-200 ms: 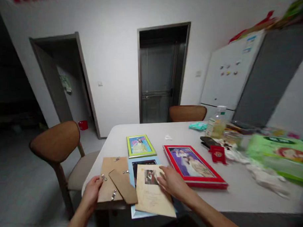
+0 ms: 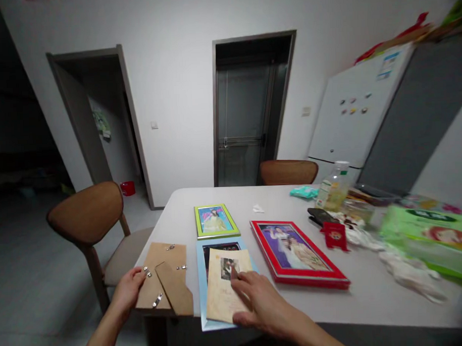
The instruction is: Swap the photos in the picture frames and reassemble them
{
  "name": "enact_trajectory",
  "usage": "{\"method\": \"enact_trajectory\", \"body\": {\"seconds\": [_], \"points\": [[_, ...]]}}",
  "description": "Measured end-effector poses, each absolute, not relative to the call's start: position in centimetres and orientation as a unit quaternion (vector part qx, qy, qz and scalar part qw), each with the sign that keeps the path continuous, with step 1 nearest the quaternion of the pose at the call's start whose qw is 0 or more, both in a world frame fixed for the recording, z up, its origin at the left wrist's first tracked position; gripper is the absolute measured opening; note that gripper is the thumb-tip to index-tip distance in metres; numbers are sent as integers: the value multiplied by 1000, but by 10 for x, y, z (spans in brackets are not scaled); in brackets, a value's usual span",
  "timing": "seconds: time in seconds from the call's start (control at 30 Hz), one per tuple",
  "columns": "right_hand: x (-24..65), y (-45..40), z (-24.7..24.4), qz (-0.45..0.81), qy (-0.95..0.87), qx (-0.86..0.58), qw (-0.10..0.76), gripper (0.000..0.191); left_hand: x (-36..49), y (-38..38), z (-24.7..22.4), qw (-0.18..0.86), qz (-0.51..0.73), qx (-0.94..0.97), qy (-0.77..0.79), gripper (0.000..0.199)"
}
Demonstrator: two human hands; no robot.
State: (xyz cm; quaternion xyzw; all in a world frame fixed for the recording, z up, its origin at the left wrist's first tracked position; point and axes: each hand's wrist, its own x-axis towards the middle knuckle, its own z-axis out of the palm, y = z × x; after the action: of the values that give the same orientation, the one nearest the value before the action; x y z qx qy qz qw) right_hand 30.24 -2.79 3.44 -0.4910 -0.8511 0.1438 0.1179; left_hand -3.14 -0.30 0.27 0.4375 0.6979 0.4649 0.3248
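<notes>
Pinching the left edge of a brown backing board (image 2: 169,258) with metal clips, a person's left hand (image 2: 129,290) is left of the light-blue picture frame (image 2: 202,300). The lime-green picture frame (image 2: 216,222) lies just beyond that landmark; on it rests a cream printed card (image 2: 219,297), beneath the right hand (image 2: 264,300), its thumb apart from its loosely bent fingers. Right of the blue frame lies a red picture frame (image 2: 296,249), then a green tissue pack (image 2: 426,237).

Both hands (image 2: 260,300) lowered, palms down.
</notes>
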Motion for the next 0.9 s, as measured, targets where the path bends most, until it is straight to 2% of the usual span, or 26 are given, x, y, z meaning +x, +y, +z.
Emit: {"method": "enact_trajectory", "body": {"seconds": [0.13,0.2,0.33,0.43,0.57,0.7,0.8,0.9], "points": [[301,-31,37,141,-888,-427,94,23,-41,-1,4,279,404,480,727,33],[302,-23,35,137,-894,-417,86,26,-40,-2,5,244,379,500,740,37],[304,-9,34,129,-883,-444,83,40,-29,-7,4,94,274,588,755,42],[304,-8,35,120,-873,-464,94,34,-10,-13,1,45,239,638,731,46],[309,-6,28,103,-868,-475,102,21,18,-28,1,75,182,669,717,56],[321,18,6,58,-808,-567,149,37,34,-41,12,106,183,645,734,57],[325,38,-8,71,-780,-610,123,42,50,-48,23,148,218,635,726,61],[324,47,-11,107,-768,-621,116,49,80,-49,25,240,237,675,656,66]]}}
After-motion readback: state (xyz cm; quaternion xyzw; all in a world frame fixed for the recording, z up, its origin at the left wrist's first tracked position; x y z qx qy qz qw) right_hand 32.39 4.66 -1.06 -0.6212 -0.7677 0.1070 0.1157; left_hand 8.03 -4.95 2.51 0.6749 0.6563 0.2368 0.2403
